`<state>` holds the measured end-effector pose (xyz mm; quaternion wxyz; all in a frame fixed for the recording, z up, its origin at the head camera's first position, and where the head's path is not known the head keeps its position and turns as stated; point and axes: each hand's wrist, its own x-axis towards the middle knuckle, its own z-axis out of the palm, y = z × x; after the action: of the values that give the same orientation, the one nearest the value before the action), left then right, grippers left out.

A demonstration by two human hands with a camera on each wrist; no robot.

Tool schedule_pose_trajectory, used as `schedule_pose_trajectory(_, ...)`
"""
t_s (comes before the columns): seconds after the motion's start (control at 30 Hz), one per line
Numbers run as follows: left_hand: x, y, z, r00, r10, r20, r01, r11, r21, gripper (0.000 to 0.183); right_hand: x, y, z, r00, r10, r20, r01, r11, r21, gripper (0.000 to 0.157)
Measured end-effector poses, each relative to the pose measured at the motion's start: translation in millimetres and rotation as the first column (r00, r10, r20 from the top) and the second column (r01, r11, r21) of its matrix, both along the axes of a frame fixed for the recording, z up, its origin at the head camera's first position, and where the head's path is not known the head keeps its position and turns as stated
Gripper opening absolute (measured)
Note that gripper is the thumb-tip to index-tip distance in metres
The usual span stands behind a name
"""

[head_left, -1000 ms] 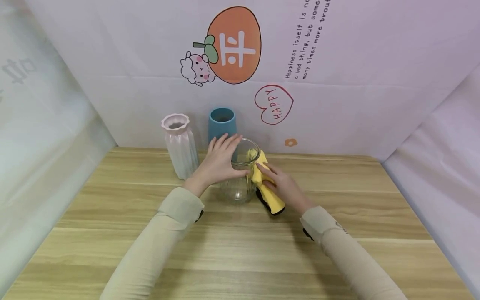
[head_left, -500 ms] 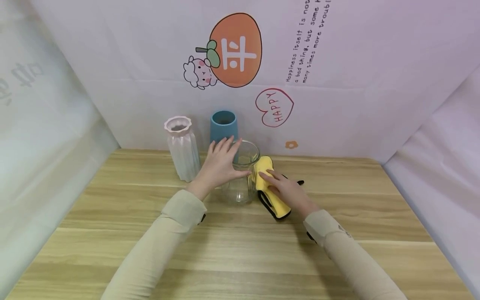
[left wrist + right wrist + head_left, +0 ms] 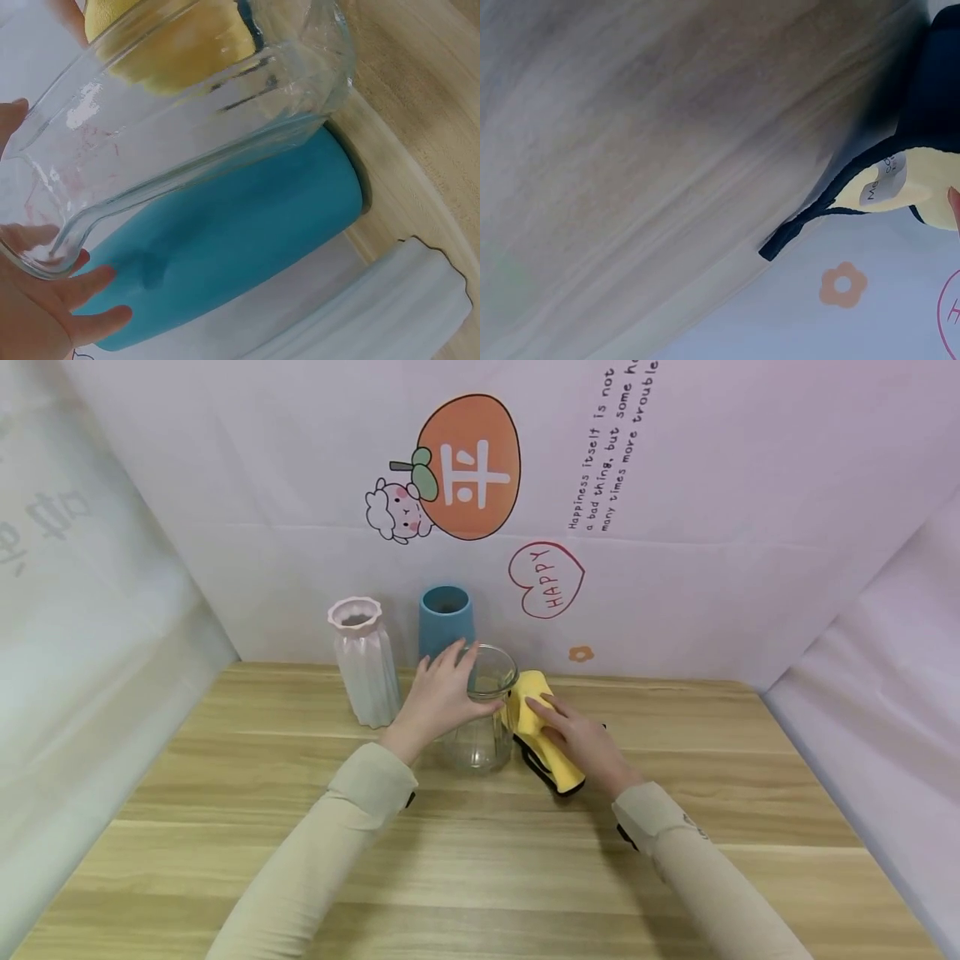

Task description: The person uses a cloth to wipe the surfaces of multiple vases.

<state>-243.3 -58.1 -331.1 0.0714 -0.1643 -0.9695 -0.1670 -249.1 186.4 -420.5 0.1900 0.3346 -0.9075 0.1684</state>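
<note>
Left hand (image 3: pixel 441 697) grips a clear glass vase (image 3: pixel 480 745) by its mouth; right hand (image 3: pixel 585 739) holds a yellow cloth (image 3: pixel 529 723) beside it.
The glass vase stands upright on a wood-grain table (image 3: pixel 480 868), left thumb across its front, fingers toward the far rim. Right fingers bend over the black-edged yellow cloth; whether it touches the glass is unclear. Behind is a blue vase (image 3: pixel 444 628), farther left a fluted pinkish-white vase (image 3: pixel 367 672), and beyond them a printed white backdrop (image 3: pixel 690 602).
</note>
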Motion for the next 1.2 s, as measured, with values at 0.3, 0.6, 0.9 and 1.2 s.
schedule_pose_trajectory(0.3,1.3,1,-2.4,1.0,0.012,-0.001,-0.012,0.999,0.037,0.091,0.4,-1,5.1,0.994,-0.01,-0.106,0.003,0.998,-0.069,0.059)
schedule_pose_trajectory(0.6,4.1,-3,-1.4,1.0,0.011,0.006,-0.011,0.999,0.05,0.092,0.8,3,10.8,0.998,-0.069,-0.003,0.069,0.997,-0.033,0.054)
schedule_pose_trajectory(0.9,4.8,-15,-1.1,1.0,-0.015,0.015,0.014,0.999,0.046,0.093,0.9,5,10.8,0.998,-0.05,-0.031,0.048,0.998,-0.046,0.055)
schedule_pose_trajectory(1.2,8.4,-33,-2.5,0.998,-0.061,0.01,0.061,0.996,0.065,0.092,-0.9,7,9.7,0.998,-0.035,-0.054,0.032,0.998,-0.057,0.055)
